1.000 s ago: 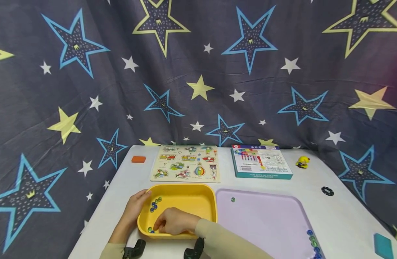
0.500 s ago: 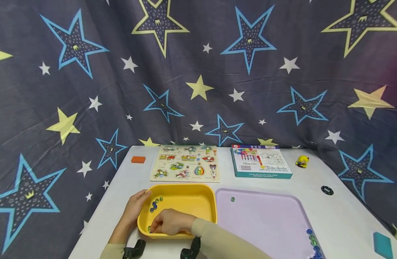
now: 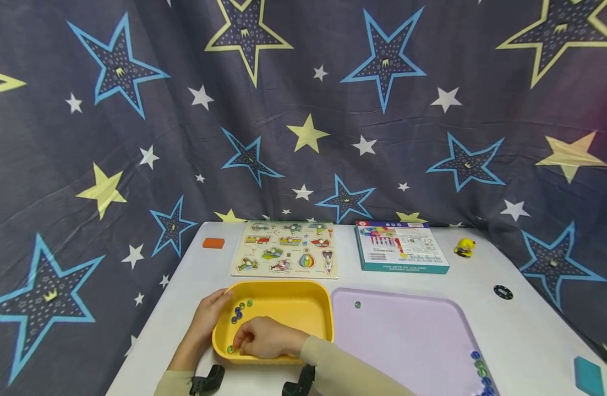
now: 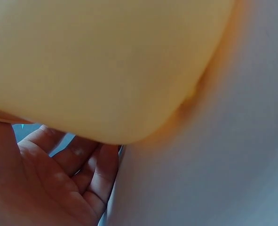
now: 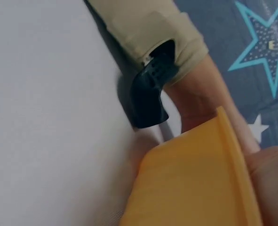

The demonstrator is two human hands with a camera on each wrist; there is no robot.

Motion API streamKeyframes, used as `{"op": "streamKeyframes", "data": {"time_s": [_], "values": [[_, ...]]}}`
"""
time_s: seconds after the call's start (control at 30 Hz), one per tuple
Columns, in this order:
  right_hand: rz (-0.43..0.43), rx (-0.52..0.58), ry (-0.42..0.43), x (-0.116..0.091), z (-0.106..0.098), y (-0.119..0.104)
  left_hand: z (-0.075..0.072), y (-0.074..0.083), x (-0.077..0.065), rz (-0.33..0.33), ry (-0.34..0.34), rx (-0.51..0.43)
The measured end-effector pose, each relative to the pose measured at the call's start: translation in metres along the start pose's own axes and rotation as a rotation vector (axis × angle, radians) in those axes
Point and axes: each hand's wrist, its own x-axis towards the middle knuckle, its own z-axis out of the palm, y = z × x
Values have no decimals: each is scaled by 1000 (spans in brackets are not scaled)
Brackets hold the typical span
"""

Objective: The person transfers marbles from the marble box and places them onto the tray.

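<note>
The left hand (image 3: 207,316) grips the left side of the yellow tray (image 3: 303,308). In the left wrist view, its fingers (image 4: 106,174) bend beside the tray's outer wall. Inside the tray, the right hand (image 3: 271,336) reaches into the near left part, thumb and fingertips pinched together. A blue marble that lay at those fingertips is out of sight; it seems pinched there, hidden by the hand. One green marble (image 3: 230,349) lies just left of the fingertips. Several blue and green marbles (image 3: 238,312) form a short row near the tray's left wall.
Right of the yellow tray lies a lilac tray (image 3: 402,341), with one marble (image 3: 357,304) at its back and several marbles (image 3: 482,372) along its right edge. Behind are a picture puzzle board (image 3: 285,250), a box (image 3: 401,247), an orange block (image 3: 213,243) and a toy duck (image 3: 464,247).
The right hand moves left over the blue marble, then slightly back right. That marble disappears from its spot, and the green one beside it shows again. The left hand stays at the tray.
</note>
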Motion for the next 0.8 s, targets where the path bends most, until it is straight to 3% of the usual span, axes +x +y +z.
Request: {"op": "streamKeyframes", "data": {"time_s": [0.3,0.53,0.8], "values": [[-72,-108,259,-34,-18,11,-1,0,-2,1,0,23],[-172,-6,398,-62,-38,26,-1,0,-2,4,-1,22],[-116,213,634,-99,-67,33,-1,0,-2,7,0,3]]}}
